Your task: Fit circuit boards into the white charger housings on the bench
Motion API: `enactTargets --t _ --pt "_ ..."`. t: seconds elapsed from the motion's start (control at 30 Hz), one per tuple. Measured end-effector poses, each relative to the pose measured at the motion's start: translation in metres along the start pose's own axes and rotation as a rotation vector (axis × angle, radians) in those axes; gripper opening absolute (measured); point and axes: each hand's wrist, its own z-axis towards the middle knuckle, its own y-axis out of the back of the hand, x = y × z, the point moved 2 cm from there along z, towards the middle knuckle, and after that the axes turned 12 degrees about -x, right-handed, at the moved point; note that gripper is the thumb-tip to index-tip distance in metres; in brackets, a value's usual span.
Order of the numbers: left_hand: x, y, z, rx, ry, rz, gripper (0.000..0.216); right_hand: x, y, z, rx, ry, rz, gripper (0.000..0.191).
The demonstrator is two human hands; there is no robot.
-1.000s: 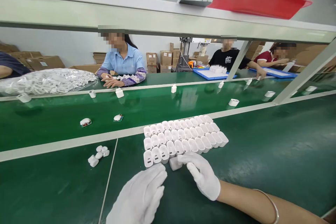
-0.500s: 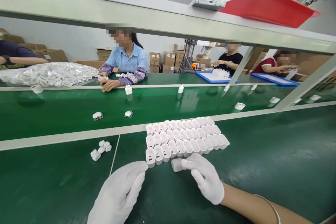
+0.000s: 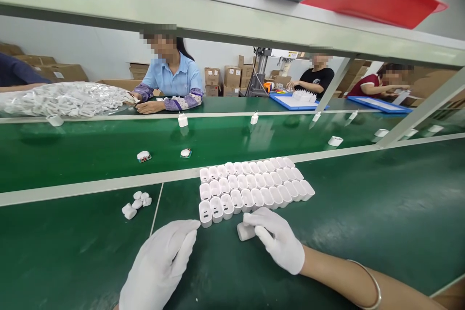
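White-gloved, the left hand [image 3: 162, 261] curls loosely, thumb parted, seemingly holding nothing. Fingers of the right hand [image 3: 274, 240] touch a loose casing [image 3: 244, 233] on the bench [image 3: 218, 276]; whether they grip it, I cannot tell. It looks light, stiff and slippery, best pinched across its side walls. Beyond stand rows of casings [image 3: 250, 182], then a green belt [image 3: 218, 140].

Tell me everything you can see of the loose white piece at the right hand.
The loose white piece is small and plastic-looking, with a smooth surface and rounded edges. It lies on its side on the green tabletop, just in front of the nearest row of white cups. The gloved right hand touches it and covers its right end; whether it is gripped firmly, or open at that end, I can't tell.
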Motion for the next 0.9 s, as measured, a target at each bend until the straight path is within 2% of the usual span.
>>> enactTargets --t 0.13,0.27,0.4,0.47,0.57,0.67,0.77,0.87,0.9 --pt "0.003 -0.001 0.001 0.014 0.003 -0.019 0.019 -0.001 -0.001 -0.007 0.059 -0.035 0.013 0.027" --pt "0.003 -0.002 0.002 0.022 0.004 -0.036 0.019 -0.001 0.004 -0.009 0.014 -0.141 0.121 0.028" --pt "0.004 -0.004 0.0 0.053 0.029 0.006 0.02 -0.002 0.004 -0.002 0.086 -0.207 -0.063 0.023" --pt "0.004 -0.007 0.0 0.087 0.038 0.052 0.024 0.0 -0.002 0.0 0.216 -0.118 -0.143 0.022" --pt "0.002 -0.013 0.0 0.222 0.036 0.104 0.033 0.007 -0.014 -0.003 0.455 0.121 -0.246 0.016" --pt "0.0 -0.023 -0.001 0.353 0.076 0.118 0.034 0.021 -0.019 0.0 0.561 0.318 -0.338 0.013" --pt "-0.001 -0.032 0.0 0.378 0.127 0.106 0.021 0.038 -0.014 0.024 0.549 0.393 -0.38 0.015" --pt "0.0 -0.034 0.003 0.369 0.143 0.103 0.023 0.044 -0.01 0.075 0.425 0.258 -0.335 0.024" --pt "0.001 -0.032 0.004 0.346 0.149 0.096 0.024 0.042 -0.01 0.096 0.326 0.171 -0.32 0.024"
